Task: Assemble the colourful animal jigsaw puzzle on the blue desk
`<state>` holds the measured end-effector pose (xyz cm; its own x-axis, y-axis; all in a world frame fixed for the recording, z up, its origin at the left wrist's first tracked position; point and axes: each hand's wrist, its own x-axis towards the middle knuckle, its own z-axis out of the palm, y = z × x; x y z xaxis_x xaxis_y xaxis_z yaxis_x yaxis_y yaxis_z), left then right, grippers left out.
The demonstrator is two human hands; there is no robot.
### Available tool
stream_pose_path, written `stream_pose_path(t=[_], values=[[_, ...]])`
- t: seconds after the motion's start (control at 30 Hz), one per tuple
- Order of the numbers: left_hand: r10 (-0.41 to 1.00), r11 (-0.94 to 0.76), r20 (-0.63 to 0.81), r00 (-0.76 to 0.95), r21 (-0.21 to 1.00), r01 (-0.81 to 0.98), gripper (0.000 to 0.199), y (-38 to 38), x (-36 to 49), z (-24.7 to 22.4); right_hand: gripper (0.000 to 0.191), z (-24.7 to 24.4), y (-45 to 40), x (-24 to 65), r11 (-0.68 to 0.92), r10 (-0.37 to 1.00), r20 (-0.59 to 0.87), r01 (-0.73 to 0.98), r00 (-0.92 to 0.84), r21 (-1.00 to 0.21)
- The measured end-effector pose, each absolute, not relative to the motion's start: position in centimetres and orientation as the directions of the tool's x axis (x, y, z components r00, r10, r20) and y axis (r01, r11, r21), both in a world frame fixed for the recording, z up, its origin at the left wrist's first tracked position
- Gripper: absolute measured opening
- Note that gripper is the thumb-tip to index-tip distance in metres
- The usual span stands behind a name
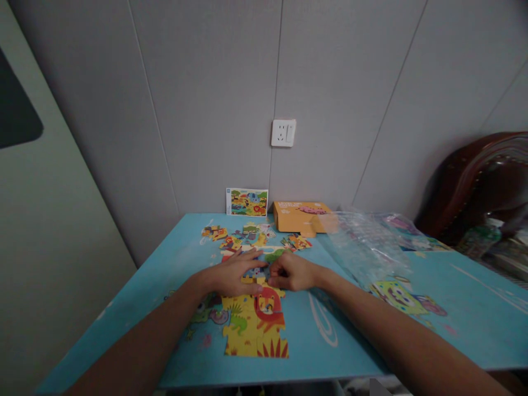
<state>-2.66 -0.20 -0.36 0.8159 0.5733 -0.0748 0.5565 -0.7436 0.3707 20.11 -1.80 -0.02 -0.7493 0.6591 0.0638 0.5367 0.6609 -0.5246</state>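
Observation:
A partly joined jigsaw puzzle (243,330) lies on the blue table, showing a red-maned lion, a green lizard and yellow ground. My left hand (237,274) rests flat across its upper part, fingers spread. Against the puzzle's upper right edge, my right hand (292,271) has its fingers curled and pressed down; whatever they pinch is hidden. Part of the puzzle's blue and green upper area shows between and beyond the hands. Loose puzzle pieces (251,231) lie in a scattered group just past my hands, with another small pile (296,242) to their right.
A picture card (247,202) of the animal scene leans on the wall. Beside it sits an orange box (303,217). Clear plastic packaging (367,242) spreads over the right side of the blue table (350,346). A wall socket (283,133) is above; a dark red chair (466,170) stands right.

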Motion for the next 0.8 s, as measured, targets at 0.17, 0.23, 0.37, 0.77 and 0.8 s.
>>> stream_pose_path(t=[0.17, 0.23, 0.37, 0.77, 0.8], values=[[0.568, -0.74, -0.055, 0.821, 0.404, 0.538, 0.061, -0.22, -2.63, -0.15, 0.024, 0.08, -1.92, 20.0, 0.643, 0.68, 0.048, 0.564, -0.732, -0.518], [0.563, -0.737, -0.059, 0.824, 0.415, 0.533, 0.055, -0.28, -2.63, 0.03, 0.025, 0.02, -1.88, 19.99, 0.644, 0.681, 0.055, 0.562, -0.73, -0.52], [0.565, -0.742, -0.076, 0.821, 0.389, 0.547, 0.056, -0.43, -2.63, 0.4, 0.025, 0.08, -1.86, 20.01, 0.631, 0.688, 0.037, 0.573, -0.724, -0.523], [0.551, -0.764, -0.089, 0.83, 0.348, 0.544, 0.066, -0.4, -2.74, 0.4, 0.022, 0.19, -2.13, 19.95, 0.645, 0.689, 0.049, 0.58, -0.723, -0.497], [0.554, -0.762, -0.092, 0.828, 0.343, 0.548, 0.066, -0.42, -2.72, 0.38, 0.022, 0.22, -2.16, 19.93, 0.647, 0.689, 0.05, 0.582, -0.723, -0.492]])
